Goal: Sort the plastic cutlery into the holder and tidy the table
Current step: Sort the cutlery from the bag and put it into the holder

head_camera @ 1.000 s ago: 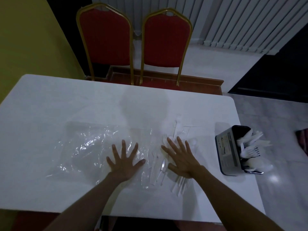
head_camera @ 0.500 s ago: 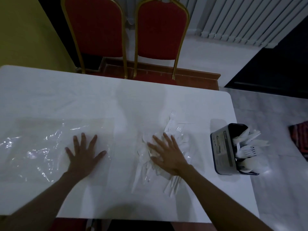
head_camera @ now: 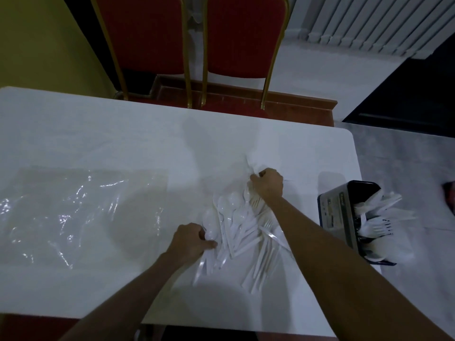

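A pile of white plastic cutlery (head_camera: 242, 225) (spoons, forks and knives, jumbled together) lies on the white counter (head_camera: 123, 134), right of centre. The left hand (head_camera: 192, 242) is curled at the pile's near-left edge, fingers and thumb gripping a spoon there. The right hand (head_camera: 267, 184) is curled over the far end, fingers closed on the pieces beneath it. The dark holder (head_camera: 334, 212) stands at the counter's right edge, apart from the pile, with forks and spoons sticking out of it. A clear plastic sheet (head_camera: 81, 212) lies flat to the left. 2 red chairs (head_camera: 242, 33) stand behind the counter.
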Demonstrator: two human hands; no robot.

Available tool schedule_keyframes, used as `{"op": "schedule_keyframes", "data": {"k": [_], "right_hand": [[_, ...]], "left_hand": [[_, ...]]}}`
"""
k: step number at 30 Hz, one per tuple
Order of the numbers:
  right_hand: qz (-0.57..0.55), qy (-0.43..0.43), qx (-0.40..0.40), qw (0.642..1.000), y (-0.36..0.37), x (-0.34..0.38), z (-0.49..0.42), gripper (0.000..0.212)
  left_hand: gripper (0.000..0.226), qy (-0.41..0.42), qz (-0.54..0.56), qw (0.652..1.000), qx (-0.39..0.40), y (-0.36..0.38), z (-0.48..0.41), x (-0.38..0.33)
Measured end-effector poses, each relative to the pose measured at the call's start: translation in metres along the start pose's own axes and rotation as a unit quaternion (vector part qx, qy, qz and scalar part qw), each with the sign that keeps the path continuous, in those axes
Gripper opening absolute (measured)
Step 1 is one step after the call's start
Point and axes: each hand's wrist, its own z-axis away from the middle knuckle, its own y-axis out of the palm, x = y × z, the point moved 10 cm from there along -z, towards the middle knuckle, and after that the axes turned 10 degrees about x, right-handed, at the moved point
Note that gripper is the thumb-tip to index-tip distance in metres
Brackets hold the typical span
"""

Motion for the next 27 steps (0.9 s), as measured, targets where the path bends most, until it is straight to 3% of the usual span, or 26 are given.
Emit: {"op": "schedule_keyframes", "data": {"k": [3, 7, 12, 14, 16, 19, 23, 27], "right_hand": [[0.089, -0.056, -0.013, 0.994, -0.021, 0.009, -0.001, 0.003], [0.273, -0.136, 0.019, 0.952, -0.011, 0.009, -0.001, 0.028], [0.339, -0.15, -0.014, 0.929, -0.013, 0.012, 0.006, 0.032], [0.315, -0.18, -0.076, 0.929, -0.027, 0.021, 0.018, 0.026], [0.26, -0.207, -0.107, 0.937, -0.034, 0.029, 0.034, 0.024], [0.172, -0.169, -0.039, 0.97, -0.014, 0.021, 0.048, 0.025], [0.089, -0.11, 0.044, 0.989, 0.033, -0.007, 0.067, 0.031], [0.061, -0.093, 0.023, 0.994, 0.039, -0.02, 0.093, 0.037]], "left_hand": [[0.044, 0.002, 0.019, 0.999, -0.034, -0.009, -0.001, 0.003], [0.036, -0.004, 0.068, 0.994, -0.08, -0.023, -0.004, 0.007], [0.024, -0.021, 0.123, 0.981, -0.146, -0.037, 0.0, 0.004], [0.03, -0.025, 0.122, 0.977, -0.175, -0.04, 0.004, 0.003], [0.054, -0.015, 0.082, 0.976, -0.202, -0.04, 0.009, -0.005], [0.075, 0.046, -0.038, 0.976, -0.21, -0.032, 0.018, -0.037], [0.07, 0.104, -0.171, 0.973, -0.116, 0.0, 0.014, -0.059], [0.067, 0.088, -0.109, 0.984, -0.105, -0.006, 0.015, -0.034]]}}
